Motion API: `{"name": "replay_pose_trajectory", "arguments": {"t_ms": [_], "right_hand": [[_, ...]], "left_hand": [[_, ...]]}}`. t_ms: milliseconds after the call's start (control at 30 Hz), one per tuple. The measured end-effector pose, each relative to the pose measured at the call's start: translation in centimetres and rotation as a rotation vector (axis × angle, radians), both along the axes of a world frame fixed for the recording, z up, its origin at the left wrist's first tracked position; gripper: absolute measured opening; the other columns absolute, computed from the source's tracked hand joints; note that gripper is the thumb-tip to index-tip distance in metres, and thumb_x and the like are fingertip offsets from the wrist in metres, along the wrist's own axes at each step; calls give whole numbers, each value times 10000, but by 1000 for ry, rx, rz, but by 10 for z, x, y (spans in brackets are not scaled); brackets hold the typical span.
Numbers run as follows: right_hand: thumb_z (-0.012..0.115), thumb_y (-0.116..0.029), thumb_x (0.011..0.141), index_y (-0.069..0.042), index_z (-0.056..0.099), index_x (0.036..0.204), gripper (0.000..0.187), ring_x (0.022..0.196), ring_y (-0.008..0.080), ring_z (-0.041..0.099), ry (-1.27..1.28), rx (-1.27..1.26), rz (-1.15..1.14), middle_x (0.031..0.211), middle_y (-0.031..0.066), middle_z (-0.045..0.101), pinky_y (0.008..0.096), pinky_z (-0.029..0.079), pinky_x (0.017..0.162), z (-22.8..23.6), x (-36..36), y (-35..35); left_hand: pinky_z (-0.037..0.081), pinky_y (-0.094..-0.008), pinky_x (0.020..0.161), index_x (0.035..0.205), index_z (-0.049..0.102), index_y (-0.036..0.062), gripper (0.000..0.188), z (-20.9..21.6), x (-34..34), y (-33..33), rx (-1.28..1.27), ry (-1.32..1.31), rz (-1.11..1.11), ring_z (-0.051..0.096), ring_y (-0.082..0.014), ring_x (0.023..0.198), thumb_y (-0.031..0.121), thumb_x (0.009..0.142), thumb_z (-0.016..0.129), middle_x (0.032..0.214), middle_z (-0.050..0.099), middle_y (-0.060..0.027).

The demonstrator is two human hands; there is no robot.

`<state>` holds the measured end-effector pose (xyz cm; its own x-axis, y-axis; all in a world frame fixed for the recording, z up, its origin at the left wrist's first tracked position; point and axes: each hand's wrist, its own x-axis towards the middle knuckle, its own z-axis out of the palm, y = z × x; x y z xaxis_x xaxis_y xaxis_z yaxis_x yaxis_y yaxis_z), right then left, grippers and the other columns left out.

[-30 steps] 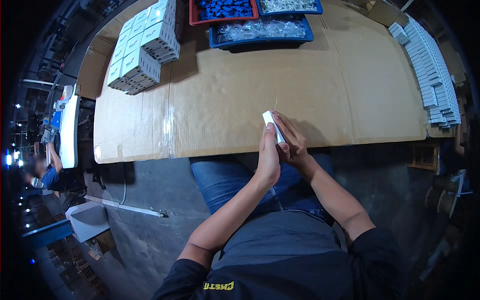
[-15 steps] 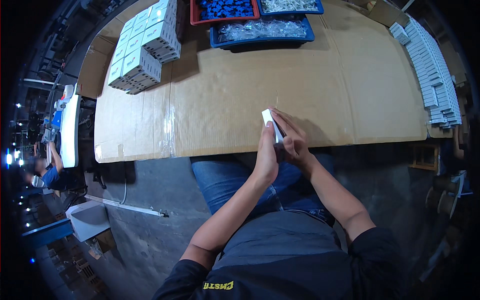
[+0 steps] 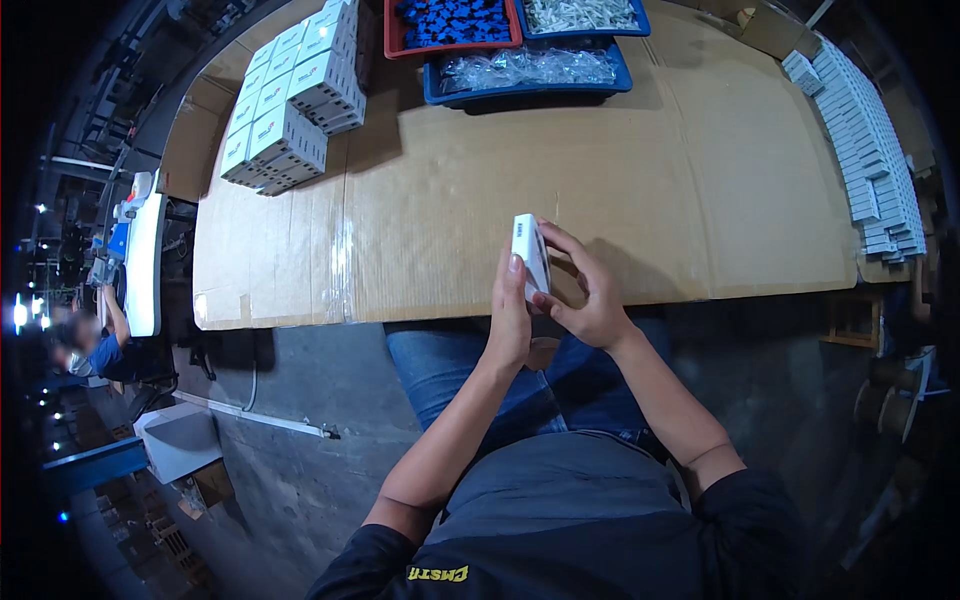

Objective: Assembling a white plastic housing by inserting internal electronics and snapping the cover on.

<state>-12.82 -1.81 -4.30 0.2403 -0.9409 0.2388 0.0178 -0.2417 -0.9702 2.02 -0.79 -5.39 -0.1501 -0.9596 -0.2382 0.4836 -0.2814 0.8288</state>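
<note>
A small white box (image 3: 529, 250) stands upright on edge between both my hands, just above the front edge of the cardboard-covered table (image 3: 700, 180). My left hand (image 3: 511, 315) presses flat against its left side. My right hand (image 3: 583, 292) wraps it from the right, fingers curled over its back and thumb near its lower end. Both forearms come up from my lap.
A stack of white boxes (image 3: 290, 100) sits at the table's far left. A red tray (image 3: 452, 22) of blue parts and blue trays (image 3: 530, 72) with clear bags stand at the back. Rows of flat white boxes (image 3: 865, 140) line the right edge. Another person (image 3: 95, 345) sits far left.
The white box has been raised slightly and turned more upright between my hands; both hands stay in about the same place.
</note>
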Motion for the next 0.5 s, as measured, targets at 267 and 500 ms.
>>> {"name": "replay_pose_trajectory", "arguments": {"t_ms": [267, 500], "right_hand": [[720, -365, 881, -16, 489, 1510, 756, 1324, 425, 516, 322, -360, -161, 1431, 246, 520, 488, 446, 1100, -4, -10, -7], [626, -405, 1010, 28, 502, 1499, 665, 1281, 459, 539, 392, -390, -213, 1433, 279, 539, 495, 463, 1075, -11, -5, -6]], "left_hand": [[527, -303, 804, 1259, 615, 73, 604, 41, 1, -4, 340, 14, -178, 633, -104, 866, 619, 1055, 456, 1022, 667, -34], [532, -325, 909, 1208, 618, 66, 593, 25, -5, 1, 379, 74, -197, 675, -159, 979, 617, 1068, 446, 1025, 687, -61]]}}
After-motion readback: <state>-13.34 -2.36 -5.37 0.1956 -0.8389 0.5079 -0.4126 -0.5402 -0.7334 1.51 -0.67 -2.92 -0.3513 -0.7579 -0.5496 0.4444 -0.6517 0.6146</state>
